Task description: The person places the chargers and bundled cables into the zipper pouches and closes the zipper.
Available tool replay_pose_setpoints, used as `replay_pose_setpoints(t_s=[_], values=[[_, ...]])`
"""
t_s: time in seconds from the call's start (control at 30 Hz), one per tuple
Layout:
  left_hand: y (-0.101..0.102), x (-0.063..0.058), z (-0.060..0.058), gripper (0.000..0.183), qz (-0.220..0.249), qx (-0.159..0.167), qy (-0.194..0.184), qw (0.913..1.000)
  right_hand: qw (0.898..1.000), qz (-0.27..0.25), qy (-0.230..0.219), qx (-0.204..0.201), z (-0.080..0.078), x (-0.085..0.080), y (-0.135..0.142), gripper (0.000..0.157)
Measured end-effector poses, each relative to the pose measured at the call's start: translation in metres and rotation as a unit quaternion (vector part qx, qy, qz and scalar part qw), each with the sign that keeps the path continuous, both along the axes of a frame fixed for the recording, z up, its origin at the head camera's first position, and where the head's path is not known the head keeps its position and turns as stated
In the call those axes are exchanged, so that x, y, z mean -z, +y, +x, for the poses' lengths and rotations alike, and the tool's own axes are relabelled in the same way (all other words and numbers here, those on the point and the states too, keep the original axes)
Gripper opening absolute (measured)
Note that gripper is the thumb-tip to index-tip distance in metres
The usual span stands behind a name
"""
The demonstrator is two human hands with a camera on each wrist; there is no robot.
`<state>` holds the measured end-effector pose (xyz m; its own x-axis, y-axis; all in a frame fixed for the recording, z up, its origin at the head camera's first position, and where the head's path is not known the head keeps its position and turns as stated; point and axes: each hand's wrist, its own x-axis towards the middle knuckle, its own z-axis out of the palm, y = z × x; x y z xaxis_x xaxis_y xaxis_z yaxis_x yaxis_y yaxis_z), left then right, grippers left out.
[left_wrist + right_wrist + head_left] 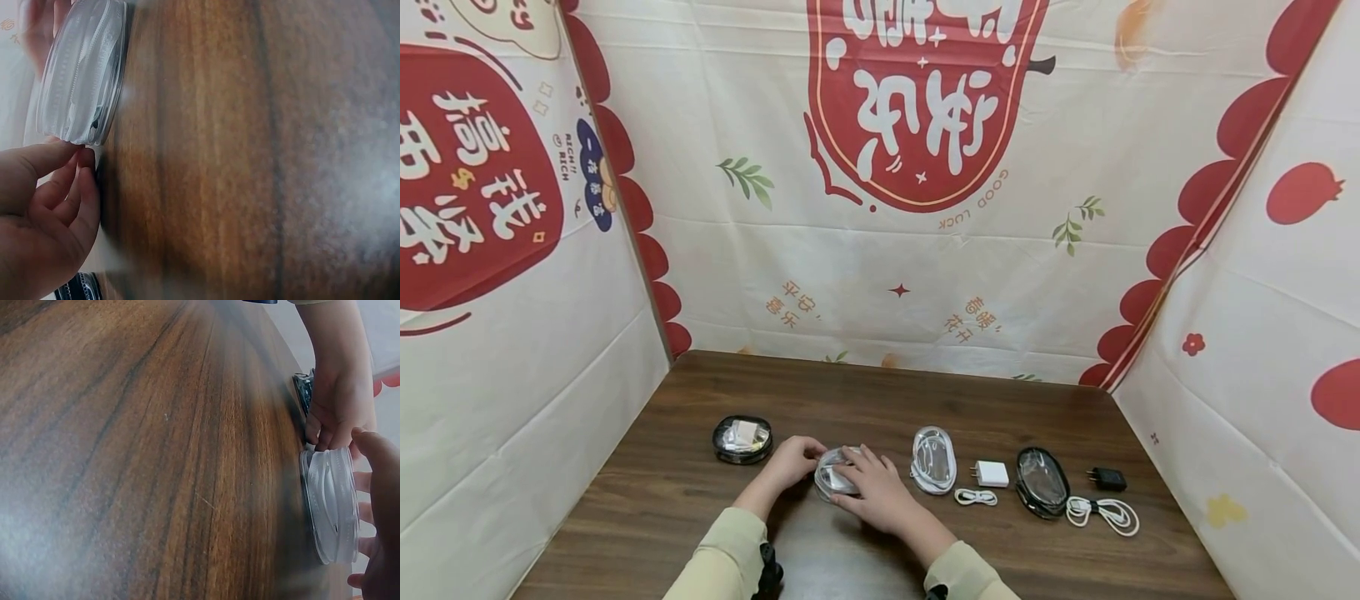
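A clear oval zip pouch with white trim (826,479) lies on the table between both hands, with something pale inside. At its left end, the thumb and fingertips of my left hand (792,462) pinch its edge by the zipper; the exact spot is partly hidden. The left wrist view shows this pinch on the pouch (84,75) from the side. My right hand (880,492) rests across the pouch's top with fingers spread and thumb on the near side. In the right wrist view, its fingers touch the upper face of the pouch (334,506).
A black-trimmed pouch with contents (742,439) lies left. Rightward are another white-trimmed pouch (933,460), a white charger (991,474), a short white cable (976,497), a black-trimmed pouch (1042,482), a black charger (1107,478) and a bundled white cable (1105,515). Fabric walls enclose the table.
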<state>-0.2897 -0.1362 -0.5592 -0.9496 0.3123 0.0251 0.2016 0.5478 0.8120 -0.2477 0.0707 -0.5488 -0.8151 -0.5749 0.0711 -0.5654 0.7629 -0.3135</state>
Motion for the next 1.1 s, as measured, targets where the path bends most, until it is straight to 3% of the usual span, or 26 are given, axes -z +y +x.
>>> replay_pose_setpoints(t_s=[0.33,0.53,0.83,0.97,1.1], values=[[0.0009,0.0003,-0.0002,0.007,-0.015,-0.011,0.004,0.9998,1.0,-0.006,-0.004,0.0,0.0003,0.0011,0.0006,0.055],[0.0002,0.0012,0.0003,0.011,-0.017,-0.011,0.007,0.9998,1.0,-0.007,-0.004,0.002,0.0011,0.0015,0.0007,0.054],[-0.005,0.0005,-0.0008,0.005,-0.054,-0.015,0.025,0.9981,1.0,-0.004,-0.009,0.002,0.0,0.0016,-0.0003,0.055],[-0.0078,-0.0005,-0.0003,0.006,-0.044,-0.02,0.008,0.9988,1.0,-0.005,-0.011,0.003,-0.0007,0.0027,0.0003,0.055],[-0.0083,0.0005,0.0008,0.005,-0.004,-0.036,-0.016,0.9992,1.0,-0.004,-0.012,0.006,-0.0007,0.0031,0.0003,0.055]])
